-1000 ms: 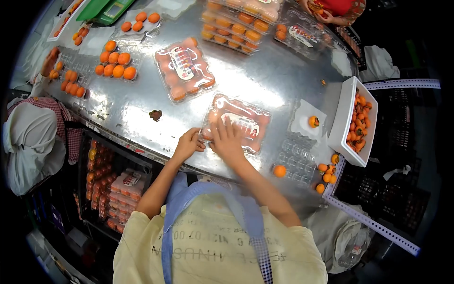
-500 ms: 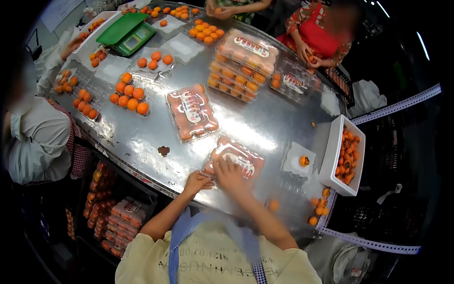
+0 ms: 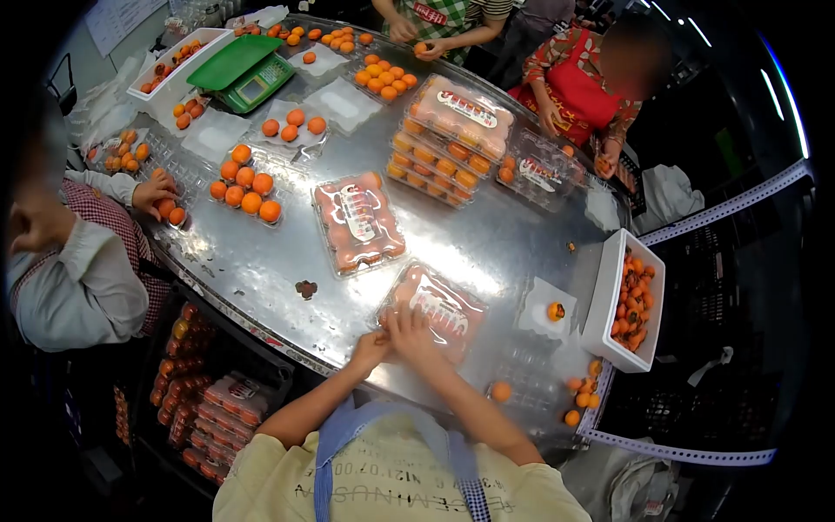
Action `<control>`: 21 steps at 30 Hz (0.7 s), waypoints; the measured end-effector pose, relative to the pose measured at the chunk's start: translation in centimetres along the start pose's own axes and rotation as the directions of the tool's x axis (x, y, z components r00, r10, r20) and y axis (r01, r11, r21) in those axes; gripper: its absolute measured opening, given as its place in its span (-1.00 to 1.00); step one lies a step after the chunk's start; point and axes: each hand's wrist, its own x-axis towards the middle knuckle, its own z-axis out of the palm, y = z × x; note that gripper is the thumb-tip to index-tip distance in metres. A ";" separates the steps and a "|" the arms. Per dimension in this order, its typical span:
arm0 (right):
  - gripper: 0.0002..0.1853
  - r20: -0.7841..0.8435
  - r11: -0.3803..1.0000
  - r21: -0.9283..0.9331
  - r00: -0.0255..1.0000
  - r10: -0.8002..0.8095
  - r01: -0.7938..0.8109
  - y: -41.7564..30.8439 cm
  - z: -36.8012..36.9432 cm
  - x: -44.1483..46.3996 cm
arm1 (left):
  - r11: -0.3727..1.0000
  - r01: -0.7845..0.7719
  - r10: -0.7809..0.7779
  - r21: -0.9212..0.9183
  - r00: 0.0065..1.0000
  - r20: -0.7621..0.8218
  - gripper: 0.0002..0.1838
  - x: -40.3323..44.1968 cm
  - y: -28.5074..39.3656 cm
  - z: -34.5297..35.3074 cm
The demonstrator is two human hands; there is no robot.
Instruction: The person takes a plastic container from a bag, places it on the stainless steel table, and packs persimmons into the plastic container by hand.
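The step in hand seems to be work on the near-left corner of a clear fruit pack (image 3: pixel 448 300), which lies on the metal table (image 3: pixel 270 248) directly in front of the person, slanted to the edge and just beside a second filled pack (image 3: pixel 358 224). The left hand (image 3: pixel 371 349) is drawn in narrow at that corner; whether it pinches the plastic cannot be told. The right hand (image 3: pixel 409 334) lies over the pack's left part, fingers extended and slightly apart, holding nothing in its grasp. To do this well, the left hand should brace the corner while the right presses along the rim rather than the raised top, since firm pressure there could bruise the fruit. The pack is low and roughly rectangular, its glossy cover streaked with glare; the contents show through as muted pinkish orange, and a white label (image 3: pixel 442 314) with dark red marks, too small to read, sits on top.
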 end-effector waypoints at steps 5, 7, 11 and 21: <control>-0.47 0.009 0.992 -0.121 1.000 -0.026 0.027 -0.5 -1.6 0.3 | 1.000 -0.003 0.002 -0.012 0.997 -0.081 -0.74 0.1 -0.1 0.5; -0.50 0.008 0.987 -0.160 1.000 -0.028 0.028 -0.7 -1.8 0.3 | 0.989 -0.088 0.104 0.120 0.986 -0.134 -0.74 1.4 -1.7 0.2; -0.50 -0.008 0.984 -0.179 1.000 -0.030 0.028 -0.8 -1.9 0.3 | 0.972 -0.081 0.126 0.223 0.973 -0.194 -0.73 2.1 -2.6 0.0; -0.39 0.034 0.994 0.082 0.997 -0.072 0.069 -0.3 -1.5 0.0 | 0.980 0.003 0.051 0.201 0.964 -0.261 -0.70 -0.4 1.8 1.6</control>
